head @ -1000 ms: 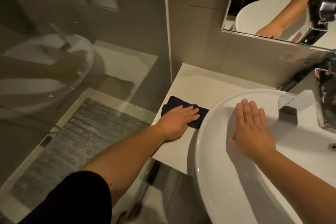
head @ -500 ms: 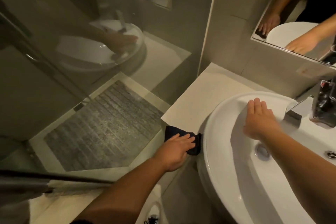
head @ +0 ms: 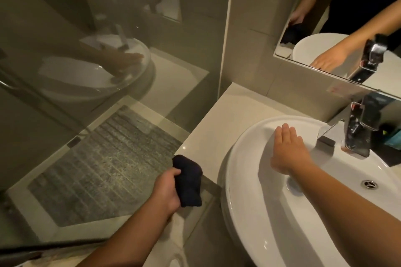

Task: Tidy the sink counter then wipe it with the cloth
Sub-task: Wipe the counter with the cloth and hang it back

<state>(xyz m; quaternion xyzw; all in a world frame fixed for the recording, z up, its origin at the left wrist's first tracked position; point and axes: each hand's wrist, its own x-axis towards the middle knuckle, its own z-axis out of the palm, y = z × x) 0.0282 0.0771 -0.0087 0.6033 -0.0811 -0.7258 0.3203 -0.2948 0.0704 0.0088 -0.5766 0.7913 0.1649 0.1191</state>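
A dark cloth (head: 188, 182) is bunched in my left hand (head: 166, 192), held just off the front edge of the cream sink counter (head: 227, 119). The fingers are closed around the cloth. My right hand (head: 288, 154) lies flat, fingers together, on the inner slope of the white basin (head: 249, 212), holding nothing. The strip of counter left of the basin is bare.
A chrome tap (head: 355, 134) stands at the back right of the basin, with dark bottles (head: 390, 136) behind it. A mirror (head: 347, 28) hangs above. A glass shower screen (head: 108, 71) stands to the left, over a grey floor mat (head: 104, 162).
My left hand has drawn the cloth from the back of the counter to its front edge and gathered it up off the surface. The right hand stayed on the basin.
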